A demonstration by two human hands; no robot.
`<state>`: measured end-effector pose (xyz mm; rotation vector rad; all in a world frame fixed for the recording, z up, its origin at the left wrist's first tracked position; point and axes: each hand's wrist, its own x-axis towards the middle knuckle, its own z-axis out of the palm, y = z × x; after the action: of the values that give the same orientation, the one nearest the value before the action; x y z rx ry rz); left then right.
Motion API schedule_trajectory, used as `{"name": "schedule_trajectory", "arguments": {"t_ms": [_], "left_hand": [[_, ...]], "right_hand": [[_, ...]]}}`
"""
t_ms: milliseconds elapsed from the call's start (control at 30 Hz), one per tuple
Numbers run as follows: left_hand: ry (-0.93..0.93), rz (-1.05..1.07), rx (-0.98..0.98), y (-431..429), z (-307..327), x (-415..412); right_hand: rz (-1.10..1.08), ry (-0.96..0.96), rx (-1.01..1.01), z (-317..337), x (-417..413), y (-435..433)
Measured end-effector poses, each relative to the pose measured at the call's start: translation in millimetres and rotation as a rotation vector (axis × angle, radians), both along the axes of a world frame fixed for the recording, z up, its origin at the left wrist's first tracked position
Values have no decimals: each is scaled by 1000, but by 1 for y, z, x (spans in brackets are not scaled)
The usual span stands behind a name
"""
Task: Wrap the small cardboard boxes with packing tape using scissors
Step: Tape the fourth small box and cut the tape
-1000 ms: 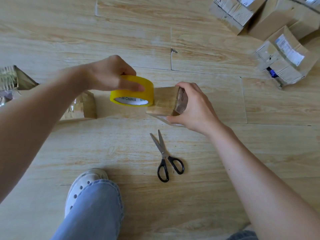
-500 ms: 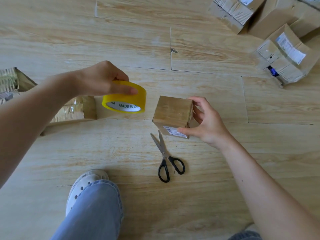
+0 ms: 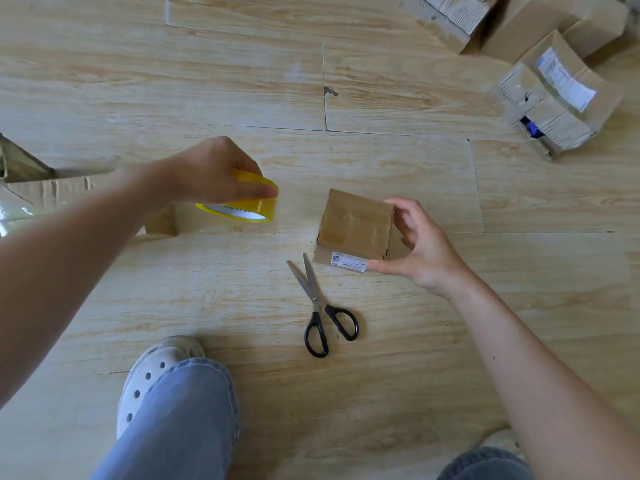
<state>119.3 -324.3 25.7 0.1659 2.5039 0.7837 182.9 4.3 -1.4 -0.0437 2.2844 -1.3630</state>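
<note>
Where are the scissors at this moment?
In the head view the scissors lie on the floor near centre, tips just below the small box held by the right hand, handles toward the person.

— Bright enough?
— Yes, soft even daylight. The pale floor (image 3: 381, 168) shows only faint shadows beside the scissors (image 3: 322, 306) and the leg (image 3: 180, 427).
— Sharp?
— Mostly. Plank lines bow toward the edges, and tape on the far boxes (image 3: 554, 88) glares slightly.

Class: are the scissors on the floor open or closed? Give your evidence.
Partly open: the scissors lie flat on the floor, blade tips spread in a narrow V, black handle loops apart.
</note>
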Motion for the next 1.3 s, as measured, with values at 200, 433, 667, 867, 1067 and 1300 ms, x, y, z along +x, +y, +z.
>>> {"name": "schedule_trajectory", "arguments": {"t_ms": [200,433,667,867,1067,1300], "left_hand": [[-23,-13,18,10,-14,5],[-36,47,23,16,-29,7],[-38,47,28,24,-35,16],[-20,30,183,26,-34,23],[-34,25,195,27,-36,27],[-23,30,222,29,-34,27]], "right_hand": [[5,2,30,-6,2,11],[34,-43,90,-3,-11,12],[-4,-28,107,1,2,9],[-70,-66,127,3,-1,2],[-308,-69,247,-11,36,-10],[-176,128,637,-50,105,-70]]}}
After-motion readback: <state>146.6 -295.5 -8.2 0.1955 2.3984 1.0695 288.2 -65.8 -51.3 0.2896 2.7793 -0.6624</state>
